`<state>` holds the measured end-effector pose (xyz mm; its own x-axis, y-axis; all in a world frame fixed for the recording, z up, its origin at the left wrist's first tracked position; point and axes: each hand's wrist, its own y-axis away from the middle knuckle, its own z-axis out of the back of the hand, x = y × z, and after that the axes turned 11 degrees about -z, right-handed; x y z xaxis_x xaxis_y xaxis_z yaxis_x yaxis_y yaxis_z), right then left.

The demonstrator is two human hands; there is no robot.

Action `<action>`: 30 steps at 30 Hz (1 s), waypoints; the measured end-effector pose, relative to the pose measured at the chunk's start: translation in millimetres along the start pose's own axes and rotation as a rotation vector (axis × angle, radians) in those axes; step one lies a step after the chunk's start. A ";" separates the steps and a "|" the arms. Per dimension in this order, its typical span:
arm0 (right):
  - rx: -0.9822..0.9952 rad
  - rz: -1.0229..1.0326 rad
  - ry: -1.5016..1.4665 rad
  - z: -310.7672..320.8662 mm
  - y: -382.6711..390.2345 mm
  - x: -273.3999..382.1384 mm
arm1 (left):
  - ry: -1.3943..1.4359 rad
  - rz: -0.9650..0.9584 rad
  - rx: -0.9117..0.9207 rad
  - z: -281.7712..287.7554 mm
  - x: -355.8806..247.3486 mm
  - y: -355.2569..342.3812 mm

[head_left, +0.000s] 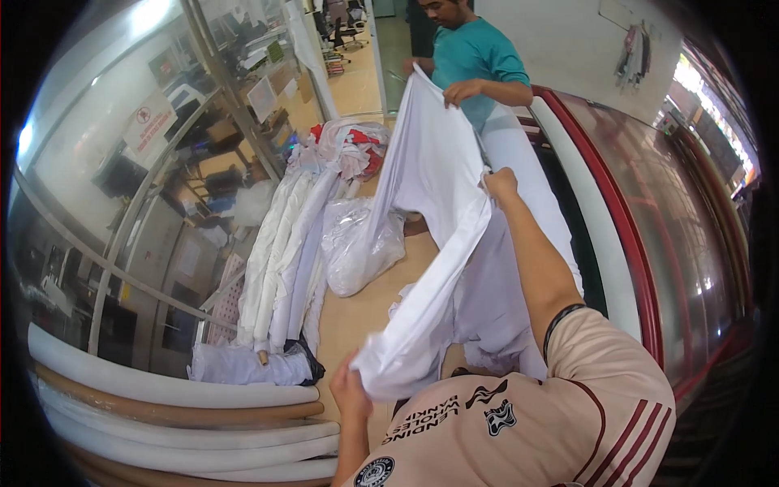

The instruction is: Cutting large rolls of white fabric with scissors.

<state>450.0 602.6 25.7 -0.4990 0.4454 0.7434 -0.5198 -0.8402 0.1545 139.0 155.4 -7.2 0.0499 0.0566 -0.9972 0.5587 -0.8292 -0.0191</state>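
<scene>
At lower centre, the left hand (350, 391) grips the near end of the white cloth (454, 227), which slants up the middle of the frame; an even pull suits best. Right of centre, the right hand (502, 186), well apart, clamps its edge and should avoid bunching it. At the top, a co-worker's hands (463, 93) hold the far end, so matching their tension should limit twisting.

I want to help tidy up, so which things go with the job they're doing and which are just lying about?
In the job:
cloth
left grip and right grip, holding it
co-worker's hands, holding the far end

Just lying about, it seems, as nobody touches them:
plastic bag
white rolls beside it
red-and-white bundle
</scene>
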 end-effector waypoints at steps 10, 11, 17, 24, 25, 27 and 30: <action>0.339 -0.086 -0.667 68.2 136.1 -20.3 | -0.073 -0.084 0.452 -243.6 -85.8 -207.4; 0.418 -0.117 -0.724 71.1 150.6 -21.8 | -0.144 -0.064 0.491 -267.8 -87.9 -212.3; 0.532 -0.115 -0.786 92.2 224.6 -48.4 | -0.106 -0.249 1.009 -312.3 -50.4 -169.7; 0.712 -0.150 -0.941 105.8 243.0 -66.2 | 0.201 0.043 1.035 -278.8 -46.5 -141.7; 0.733 -0.112 -0.945 106.9 243.0 -67.2 | 0.184 0.052 1.014 -273.0 -50.0 -138.5; 0.699 -0.076 -0.872 114.0 241.6 -70.8 | 0.032 -0.059 1.035 -261.5 -58.4 -137.5; 0.776 0.042 -0.801 134.3 240.9 -81.0 | -0.135 -0.177 1.101 -245.2 -64.0 -133.5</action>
<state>458.3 322.5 90.1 0.2310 0.3188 0.9192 0.2010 -0.9401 0.2755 264.2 398.9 77.1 -0.0855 0.2172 -0.9724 -0.4904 -0.8587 -0.1487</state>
